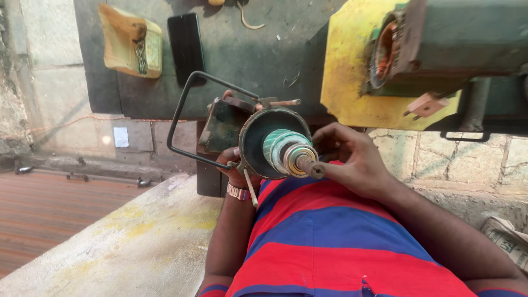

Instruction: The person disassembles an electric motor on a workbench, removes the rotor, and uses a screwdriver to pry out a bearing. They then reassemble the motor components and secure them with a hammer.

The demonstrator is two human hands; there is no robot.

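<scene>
At frame centre, the left hand clasps the motor housing from behind (wire handle attached); the right hand pinches narrowly beside the protruding shaft.

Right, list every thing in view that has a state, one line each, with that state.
motor assembly: lifted off the bench, shaft end toward the camera
left hand: gripping the motor assembly from the side and behind
right hand: fingers on the motor assembly's rim beside the shaft
wire handle: swung out to the side
phone: lying flat on the bench, screen dark
yellow machine: end open, copper windings showing
</scene>
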